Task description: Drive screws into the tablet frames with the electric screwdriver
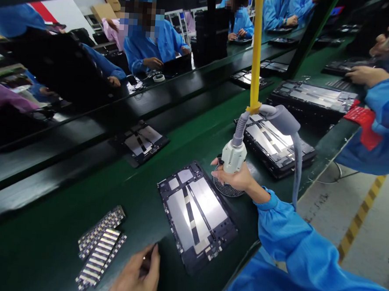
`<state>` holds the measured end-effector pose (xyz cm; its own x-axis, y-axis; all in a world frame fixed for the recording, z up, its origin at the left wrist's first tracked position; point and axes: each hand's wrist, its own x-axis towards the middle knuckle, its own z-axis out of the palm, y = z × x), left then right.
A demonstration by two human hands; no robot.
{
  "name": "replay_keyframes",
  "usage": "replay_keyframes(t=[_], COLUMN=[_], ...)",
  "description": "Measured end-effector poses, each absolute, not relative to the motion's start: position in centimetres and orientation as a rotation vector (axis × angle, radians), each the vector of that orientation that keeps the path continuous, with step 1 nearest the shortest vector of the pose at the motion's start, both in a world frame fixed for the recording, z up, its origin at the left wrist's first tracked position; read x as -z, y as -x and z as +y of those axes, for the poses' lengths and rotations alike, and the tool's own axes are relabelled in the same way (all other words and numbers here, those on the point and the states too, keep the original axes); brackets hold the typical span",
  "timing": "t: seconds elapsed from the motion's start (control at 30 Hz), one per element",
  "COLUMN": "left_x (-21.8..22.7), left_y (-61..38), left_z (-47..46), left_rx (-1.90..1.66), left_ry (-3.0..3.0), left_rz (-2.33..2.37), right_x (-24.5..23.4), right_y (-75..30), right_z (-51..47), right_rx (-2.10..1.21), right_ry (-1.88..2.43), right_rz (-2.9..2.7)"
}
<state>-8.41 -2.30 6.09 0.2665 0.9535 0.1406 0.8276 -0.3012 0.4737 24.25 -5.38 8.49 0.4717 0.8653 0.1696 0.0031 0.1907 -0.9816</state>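
Observation:
My right hand (237,179) grips a white electric screwdriver (234,156) that hangs on a grey hose from a yellow cord (256,52). It sits just right of an open tablet chassis (197,213) lying face down on the green belt (80,187), over a small round mesh dish (226,189). My left hand (137,276) rests near the belt's front edge, left of the tablet. Its fingers are pinched on a small dark thing I cannot make out. Two strips of small parts (101,247) lie to its left.
More open tablets lie on the belt, one at the far side (142,142) and a stack to the right (276,144). A co-worker's blue sleeve (383,126) reaches in at right. Several people in blue coats work across the line. Floor with a yellow stripe (357,221) lies at right.

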Motion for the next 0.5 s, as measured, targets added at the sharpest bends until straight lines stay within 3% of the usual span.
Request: replay_keyframes(t=[0.23, 0.5], left_x=[-5.8, -4.7], left_y=[3.6, 2.5], left_z=[-0.5, -1.4], left_rx=[-0.546, -0.743], left_ry=[-2.373, -2.283], left_rz=[1.646, 1.198], right_x=[-9.7, -13.4], right_y=[-24.2, -18.2], right_z=[-5.6, -3.3], right_rx=[-0.731, -0.839], right_ry=[1.250, 1.090], right_rz=[-0.900, -1.002])
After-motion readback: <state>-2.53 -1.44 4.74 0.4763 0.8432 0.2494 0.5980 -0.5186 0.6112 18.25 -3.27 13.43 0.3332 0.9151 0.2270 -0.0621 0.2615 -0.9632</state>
